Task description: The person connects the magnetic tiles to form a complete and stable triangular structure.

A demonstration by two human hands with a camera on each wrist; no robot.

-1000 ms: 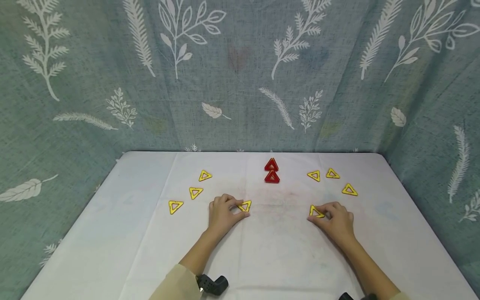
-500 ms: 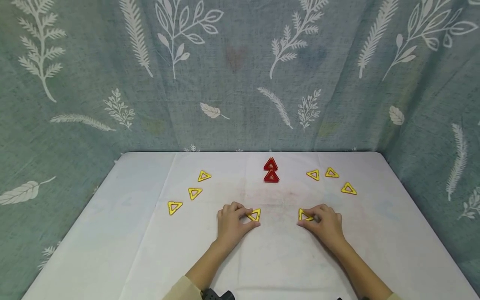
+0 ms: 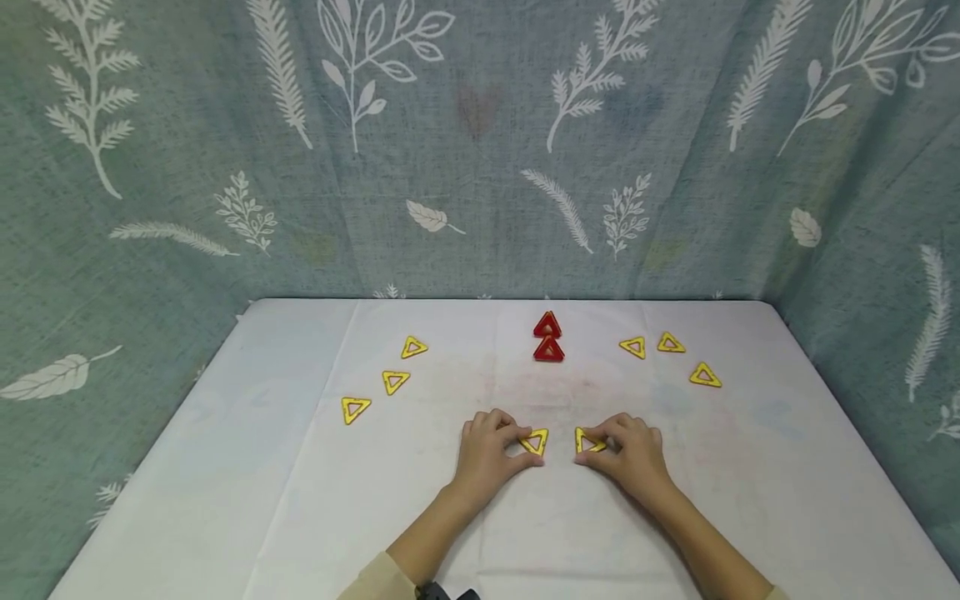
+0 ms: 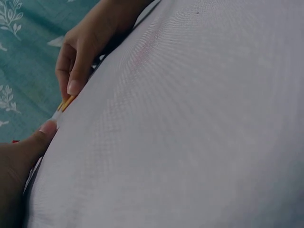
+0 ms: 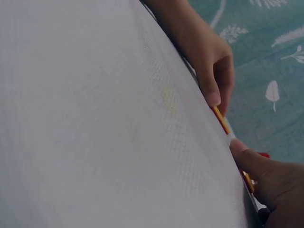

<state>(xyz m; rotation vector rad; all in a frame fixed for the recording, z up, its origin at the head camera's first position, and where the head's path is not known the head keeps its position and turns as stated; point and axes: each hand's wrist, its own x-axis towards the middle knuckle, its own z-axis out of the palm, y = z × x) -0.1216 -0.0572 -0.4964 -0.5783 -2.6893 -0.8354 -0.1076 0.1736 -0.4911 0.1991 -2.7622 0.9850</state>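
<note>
In the head view my left hand (image 3: 487,457) pinches a yellow triangle frame (image 3: 543,442) between thumb and fingers, near the middle of the table. Facing it, my right hand (image 3: 633,454) pinches another yellow triangle frame (image 3: 579,442); a narrow gap separates the two pieces. Both frames have an open centre. The left wrist view shows one piece edge-on (image 4: 67,102) under the right hand's fingertips, low over the cloth. From the right wrist, the left hand's piece (image 5: 220,119) also appears as a thin edge, with the right thumb (image 5: 240,146) close to it.
Two red triangles (image 3: 549,350) sit one behind the other at the back centre. Several yellow triangle frames lie in loose arcs, some at left (image 3: 347,411) and some at right (image 3: 705,382). White cloth (image 3: 225,483) covers the table; a leaf-patterned green curtain (image 3: 480,167) stands behind.
Both hands have drawn inward and slightly nearer the body, bringing their yellow triangles from far apart to a small gap. The other triangles keep their places.
</note>
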